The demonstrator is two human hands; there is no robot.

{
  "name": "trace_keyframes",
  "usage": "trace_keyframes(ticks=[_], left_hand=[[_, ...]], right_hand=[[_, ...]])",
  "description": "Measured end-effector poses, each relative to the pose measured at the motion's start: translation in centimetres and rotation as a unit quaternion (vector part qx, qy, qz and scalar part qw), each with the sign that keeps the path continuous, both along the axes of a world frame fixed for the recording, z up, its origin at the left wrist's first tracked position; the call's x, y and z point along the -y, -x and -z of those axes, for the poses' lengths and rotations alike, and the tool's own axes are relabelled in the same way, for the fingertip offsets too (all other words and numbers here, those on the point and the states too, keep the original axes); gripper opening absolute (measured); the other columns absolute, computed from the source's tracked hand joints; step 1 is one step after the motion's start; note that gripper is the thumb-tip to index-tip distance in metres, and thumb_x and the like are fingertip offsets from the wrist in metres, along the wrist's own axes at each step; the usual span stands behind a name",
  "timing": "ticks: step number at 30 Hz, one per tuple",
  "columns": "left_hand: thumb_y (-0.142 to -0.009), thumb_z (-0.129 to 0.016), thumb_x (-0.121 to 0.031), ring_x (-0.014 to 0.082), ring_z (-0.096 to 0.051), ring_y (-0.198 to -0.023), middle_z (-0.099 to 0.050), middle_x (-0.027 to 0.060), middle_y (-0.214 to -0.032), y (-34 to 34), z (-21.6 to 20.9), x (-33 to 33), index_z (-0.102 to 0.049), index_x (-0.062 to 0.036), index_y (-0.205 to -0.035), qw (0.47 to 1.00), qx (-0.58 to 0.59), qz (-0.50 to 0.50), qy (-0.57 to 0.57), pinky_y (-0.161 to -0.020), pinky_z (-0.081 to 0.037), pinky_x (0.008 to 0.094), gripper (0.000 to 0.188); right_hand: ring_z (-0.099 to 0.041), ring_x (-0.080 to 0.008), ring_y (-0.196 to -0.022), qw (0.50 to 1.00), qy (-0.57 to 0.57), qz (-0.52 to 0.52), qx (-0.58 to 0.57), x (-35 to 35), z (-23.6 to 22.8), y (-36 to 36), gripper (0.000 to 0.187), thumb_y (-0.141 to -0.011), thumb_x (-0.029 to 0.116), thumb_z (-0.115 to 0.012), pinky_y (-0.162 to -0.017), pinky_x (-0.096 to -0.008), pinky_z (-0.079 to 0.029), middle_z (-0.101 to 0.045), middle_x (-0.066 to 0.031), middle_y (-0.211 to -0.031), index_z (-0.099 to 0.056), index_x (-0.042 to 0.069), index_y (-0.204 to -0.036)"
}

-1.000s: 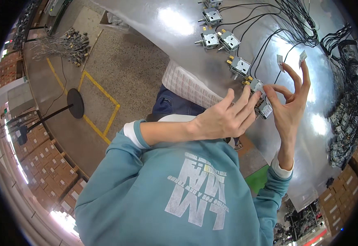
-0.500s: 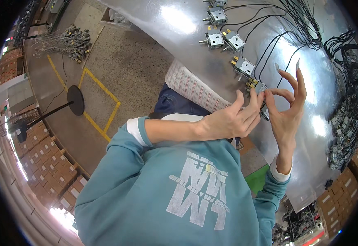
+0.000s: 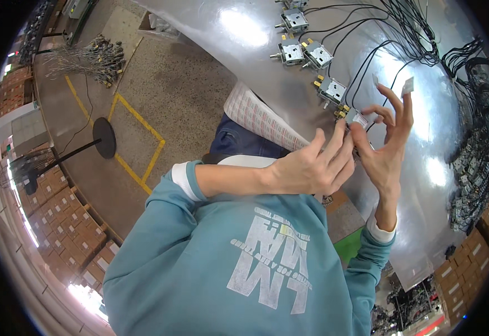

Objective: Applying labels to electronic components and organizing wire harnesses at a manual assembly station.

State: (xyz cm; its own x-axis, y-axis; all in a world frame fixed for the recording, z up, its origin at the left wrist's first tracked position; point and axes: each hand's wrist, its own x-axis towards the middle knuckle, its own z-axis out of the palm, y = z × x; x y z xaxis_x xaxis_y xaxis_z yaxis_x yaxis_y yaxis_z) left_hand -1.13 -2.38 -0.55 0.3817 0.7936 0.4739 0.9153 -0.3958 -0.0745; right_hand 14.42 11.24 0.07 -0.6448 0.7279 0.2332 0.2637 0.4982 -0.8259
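Observation:
On the metal table lies a small metal box-shaped control unit (image 3: 357, 118) with brass terminals and a pale label on its face. My right hand (image 3: 386, 159) has its thumb and a curled finger against this unit. Small pale label pieces (image 3: 408, 85) stick to two raised fingertips of that hand. Reaching in from the left, my left hand (image 3: 314, 168) has its fingers apart, one fingertip at the unit's near edge. The fingers cover the unit's near side. A similar unit (image 3: 331, 89) with a black lead lies just beyond.
Several more units (image 3: 292, 53) and a bundle of black leads (image 3: 418, 39) spread over the table (image 3: 239, 42). A printed label sheet (image 3: 264, 119) rests on my lap. More black-leaded parts (image 3: 471, 173) lie at the right. A round-based stand (image 3: 104, 138) occupies the floor at left.
My right thumb has shifted left and down against the unit, and its curled finger has moved away from the thumb. The unit's labelled face shows more now. My left hand has dipped slightly.

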Motion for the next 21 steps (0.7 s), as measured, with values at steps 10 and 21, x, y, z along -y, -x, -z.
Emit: trace_keyframes(ticks=[10,21], left_hand=[[-0.099,-0.066,-0.024,0.0407,-0.072,-0.104,-0.074,0.0220,-0.115,-0.4,0.8,1.2,-0.071,-0.0030,-0.097,0.994,0.084,0.066,-0.020,-0.066,-0.054,0.0410,0.021],[-0.100,-0.065,-0.021,0.0440,-0.065,-0.128,-0.071,0.0237,-0.131,-0.1,2.1,-0.5,-0.071,0.0022,-0.098,0.991,0.118,0.014,0.057,-0.092,-0.058,0.0490,0.024]], right_hand=[[-0.071,-0.0253,-0.111,0.999,0.021,-0.024,0.038,0.4,-1.6,-0.1,0.118,-0.082,-0.002,-0.086,-0.102,-0.0443,-0.056,-0.052,-0.0192,-0.158,-0.013,0.022,-0.173],[-0.064,-0.0337,-0.132,0.980,-0.034,-0.076,0.182,-2.5,-3.6,-9.9,0.122,-0.082,-0.010,-0.071,-0.117,-0.0526,-0.046,-0.042,-0.0195,-0.166,0.002,0.026,-0.174]])
